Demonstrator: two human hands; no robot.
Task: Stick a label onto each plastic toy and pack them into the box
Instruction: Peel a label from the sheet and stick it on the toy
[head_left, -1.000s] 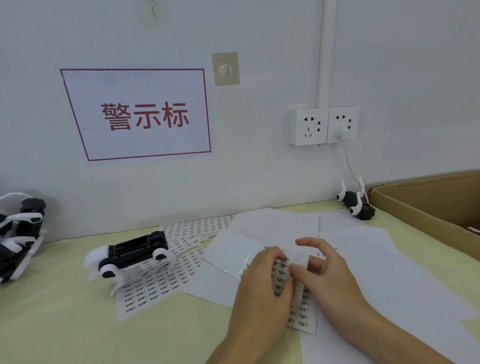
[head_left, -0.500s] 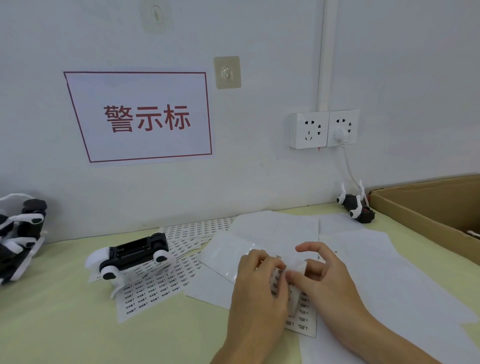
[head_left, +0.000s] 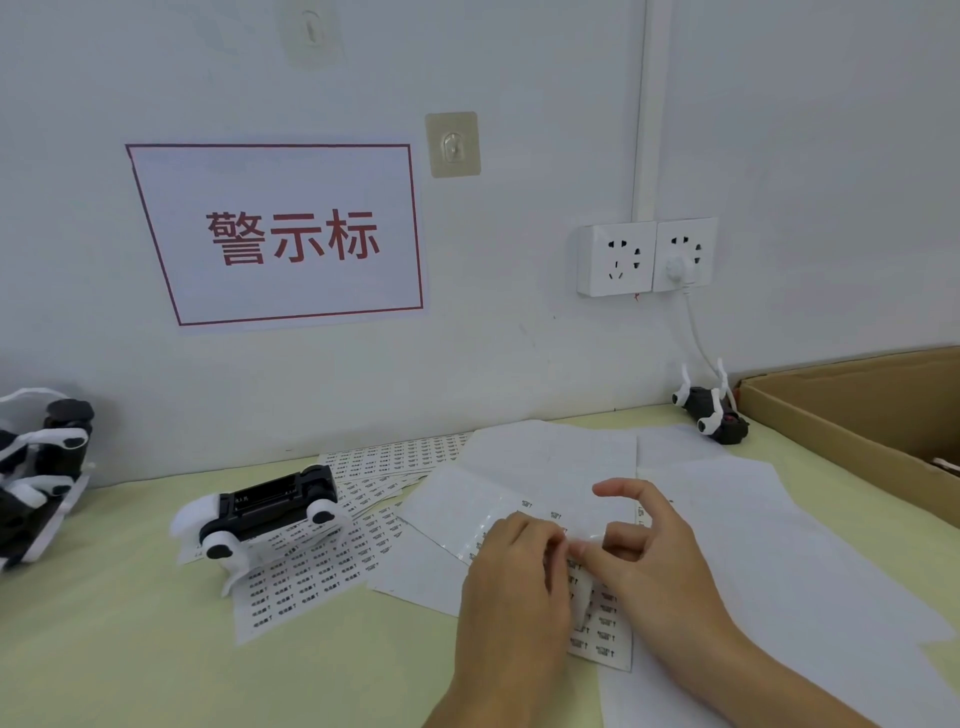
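Left hand (head_left: 511, 582) and right hand (head_left: 657, 566) fingertip to fingertip, low, curled.

Table (head_left: 130, 649): label sheets (head_left: 291, 587), toys (head_left: 265, 512), box (head_left: 852, 415).

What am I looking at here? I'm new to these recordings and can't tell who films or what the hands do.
A camera worn on a person's head looks down at a green table. The left hand and right hand work together at a label sheet, apparently peeling off a sticker. More label sheets lie under an upturned toy car. Further toys sit far left, a small one by the cardboard box.
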